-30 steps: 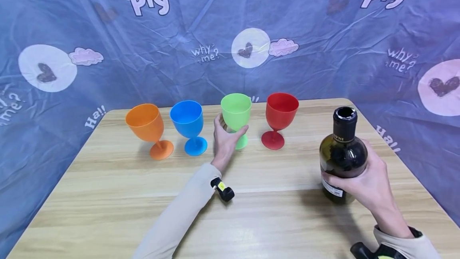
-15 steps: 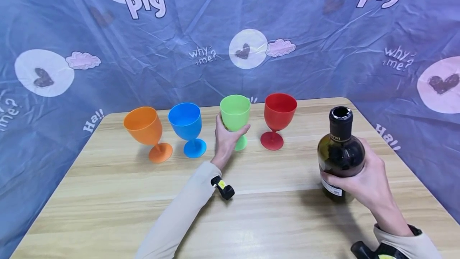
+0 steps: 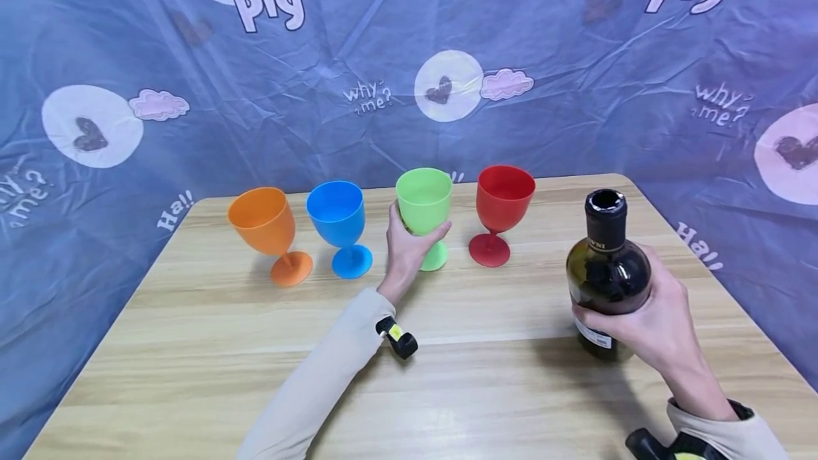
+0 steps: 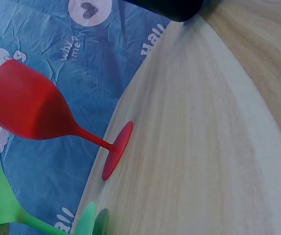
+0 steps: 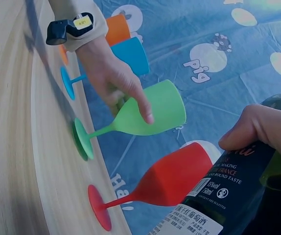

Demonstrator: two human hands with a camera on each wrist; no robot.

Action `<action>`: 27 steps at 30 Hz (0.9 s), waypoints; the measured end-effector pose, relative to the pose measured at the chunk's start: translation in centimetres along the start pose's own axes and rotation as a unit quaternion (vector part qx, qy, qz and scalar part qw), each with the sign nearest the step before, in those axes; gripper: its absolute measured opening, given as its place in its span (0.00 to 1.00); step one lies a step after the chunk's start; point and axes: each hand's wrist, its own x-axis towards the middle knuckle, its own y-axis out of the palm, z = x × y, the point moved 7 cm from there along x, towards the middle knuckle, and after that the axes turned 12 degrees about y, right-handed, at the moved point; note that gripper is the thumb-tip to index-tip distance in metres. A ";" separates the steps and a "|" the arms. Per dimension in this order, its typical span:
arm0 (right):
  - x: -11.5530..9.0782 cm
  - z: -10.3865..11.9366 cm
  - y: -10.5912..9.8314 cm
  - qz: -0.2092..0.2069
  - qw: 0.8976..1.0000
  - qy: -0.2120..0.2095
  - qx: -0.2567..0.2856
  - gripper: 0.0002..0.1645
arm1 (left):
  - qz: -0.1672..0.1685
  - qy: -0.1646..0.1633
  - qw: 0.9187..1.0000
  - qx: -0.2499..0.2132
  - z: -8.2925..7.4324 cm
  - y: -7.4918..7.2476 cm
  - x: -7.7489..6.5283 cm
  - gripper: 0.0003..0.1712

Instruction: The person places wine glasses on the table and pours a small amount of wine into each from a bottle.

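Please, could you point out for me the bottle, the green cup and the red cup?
Bottle (image 3: 608, 272), head view, on its dark shoulder.
Green cup (image 3: 424, 216), head view, on its bowl.
Red cup (image 5: 165, 180), right wrist view, on its bowl.

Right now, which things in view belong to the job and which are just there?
Apparently in the job:
green cup, in the left hand
bottle, in the right hand

Seemingly just there, untouched:
orange cup
blue cup
red cup
patterned cloth

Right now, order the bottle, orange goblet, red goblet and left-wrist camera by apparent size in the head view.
1. Bottle
2. Orange goblet and red goblet: too alike to rank
3. Left-wrist camera
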 end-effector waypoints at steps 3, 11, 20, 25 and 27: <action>0.0 0.0 0.1 0.002 1.000 -0.001 -0.001 0.54 | 0.007 0.001 1.000 0.007 -0.2 0.0 -0.2 0.49; 0.1 0.5 0.5 0.013 1.000 -0.016 0.007 0.54 | 0.026 0.012 0.999 0.020 -1.0 -0.5 -0.5 0.50; 0.8 1.0 1.3 0.020 0.999 -0.032 -0.007 0.54 | 0.069 0.027 0.997 0.017 -2.1 -0.9 -1.2 0.48; 1.1 1.3 1.8 0.025 0.999 -0.042 -0.010 0.55 | 0.089 0.040 0.995 0.006 -2.7 -1.3 -1.8 0.46; 1.2 1.3 2.0 0.027 0.999 -0.043 -0.009 0.55 | 0.099 0.042 0.994 -0.003 -2.9 -1.4 -2.1 0.46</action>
